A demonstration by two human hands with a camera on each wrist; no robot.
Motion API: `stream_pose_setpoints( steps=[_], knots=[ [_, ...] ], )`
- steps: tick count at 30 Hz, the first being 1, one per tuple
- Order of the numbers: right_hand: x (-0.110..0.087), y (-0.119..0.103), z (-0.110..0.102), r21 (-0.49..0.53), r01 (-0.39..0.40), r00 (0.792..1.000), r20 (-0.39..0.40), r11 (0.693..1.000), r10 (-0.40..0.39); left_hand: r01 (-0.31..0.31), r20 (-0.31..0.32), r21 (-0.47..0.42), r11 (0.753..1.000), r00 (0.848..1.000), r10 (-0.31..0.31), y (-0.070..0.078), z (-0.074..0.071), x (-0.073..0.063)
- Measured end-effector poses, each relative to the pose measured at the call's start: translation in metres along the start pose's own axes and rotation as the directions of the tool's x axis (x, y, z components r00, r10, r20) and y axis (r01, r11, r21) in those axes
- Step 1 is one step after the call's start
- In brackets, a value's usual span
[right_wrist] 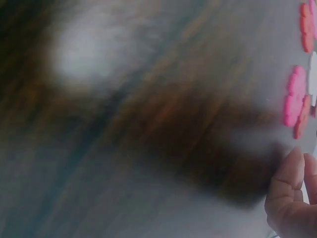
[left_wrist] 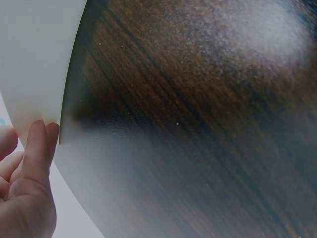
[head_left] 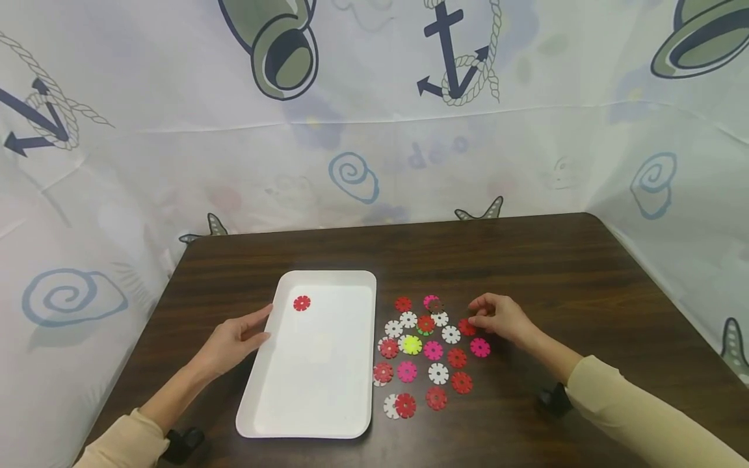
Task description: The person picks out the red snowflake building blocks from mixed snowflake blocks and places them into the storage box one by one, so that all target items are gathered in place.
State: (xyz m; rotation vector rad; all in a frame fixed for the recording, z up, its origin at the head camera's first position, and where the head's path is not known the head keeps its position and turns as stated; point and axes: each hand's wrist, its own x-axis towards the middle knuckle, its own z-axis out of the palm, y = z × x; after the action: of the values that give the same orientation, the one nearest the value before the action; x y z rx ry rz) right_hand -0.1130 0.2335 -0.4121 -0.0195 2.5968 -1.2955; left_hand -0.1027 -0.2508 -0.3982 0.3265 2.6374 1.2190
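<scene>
A white rectangular tray [head_left: 316,383] lies on the table with one red notched disc [head_left: 302,303] near its far left corner. At the tray's left rim, my left hand [head_left: 236,341] touches the edge with fingertips and thumb; its extended fingers [left_wrist: 35,148] meet the tray's side in the left wrist view. My right hand [head_left: 506,318] is at the right side of a group of flat notched discs, its fingertips beside a red disc [head_left: 467,326]. Nothing shows between its thumb and fingers. A pink disc [right_wrist: 295,96] lies near that hand in the right wrist view.
Several white, red and pink discs are spread right of the tray, some overlapping. Among them are a yellow disc [head_left: 411,345], a white disc [head_left: 438,373] and a pink disc [head_left: 407,372]. The dark wooden table [head_left: 526,260] ends at a patterned cloth [head_left: 386,169].
</scene>
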Motion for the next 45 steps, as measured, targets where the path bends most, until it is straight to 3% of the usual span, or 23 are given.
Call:
stream_pose_setpoints(
  steps=[9,21,29,37,45],
  knots=[
    [-0.0016,-0.0022,0.0051,-0.129,0.058,0.998,0.016,0.99,-0.056,0.009,0.0,-0.01,1.0,1.0,-0.009,-0.0024,0.0004,-0.0003],
    [-0.002,-0.0006,0.0082,-0.227,0.11,0.994,0.004,0.968,-0.112,0.001,-0.002,-0.011,1.0,1.0,-0.001,-0.003,0.0007,-0.0007],
    [-0.0017,-0.0007,0.0084,-0.256,0.131,0.991,0.005,0.958,-0.134,0.01,-0.005,-0.007,1.0,1.0,-0.01,-0.0047,0.0014,-0.0006],
    [-0.0023,0.0017,0.0072,-0.264,0.199,0.979,0.023,0.944,-0.2,0.005,0.007,0.002,1.0,1.0,-0.005,0.0002,0.0001,-0.0008],
    [-0.0021,0.0012,0.0072,-0.272,0.206,0.978,0.031,0.94,-0.205,0.013,0.003,0.004,1.0,1.0,-0.013,0.0008,-0.0002,-0.0004]
  ],
)
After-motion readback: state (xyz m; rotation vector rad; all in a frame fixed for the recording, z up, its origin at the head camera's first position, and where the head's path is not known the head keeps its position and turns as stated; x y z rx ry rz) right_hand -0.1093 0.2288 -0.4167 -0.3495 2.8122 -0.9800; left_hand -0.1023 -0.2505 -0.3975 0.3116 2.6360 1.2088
